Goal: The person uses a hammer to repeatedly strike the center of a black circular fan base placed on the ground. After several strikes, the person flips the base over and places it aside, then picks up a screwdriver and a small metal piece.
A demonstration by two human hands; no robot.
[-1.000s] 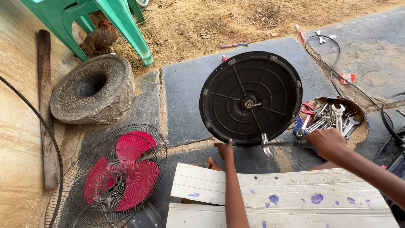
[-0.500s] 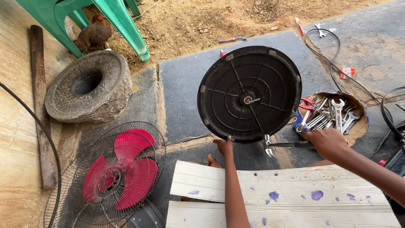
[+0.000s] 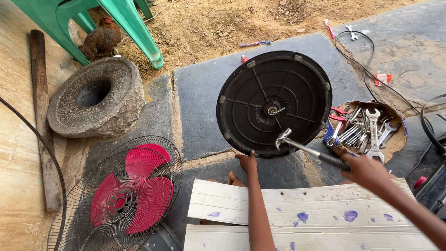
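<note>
My left hand (image 3: 247, 162) grips the lower rim of a round black fan base (image 3: 274, 103), held on edge with its ribbed underside facing me. My right hand (image 3: 367, 171) holds a small metal hammer (image 3: 306, 148) by its dark handle. The hammer head hovers just below the base's centre hub, close to the ribbed underside. A white wooden board (image 3: 302, 214) with purple spots lies under my forearms.
A brown bowl of wrenches and pliers (image 3: 367, 128) sits right of the base. A red-bladed fan head in a wire guard (image 3: 123, 190) lies at lower left. A round stone mortar (image 3: 97, 97), green plastic chair legs (image 3: 130, 28), a hen (image 3: 100, 41) and black cables (image 3: 367, 65) surround the slab.
My right hand came away from the tool bowl holding the hammer and raised its head toward the base's underside. The left hand kept the base on edge.
</note>
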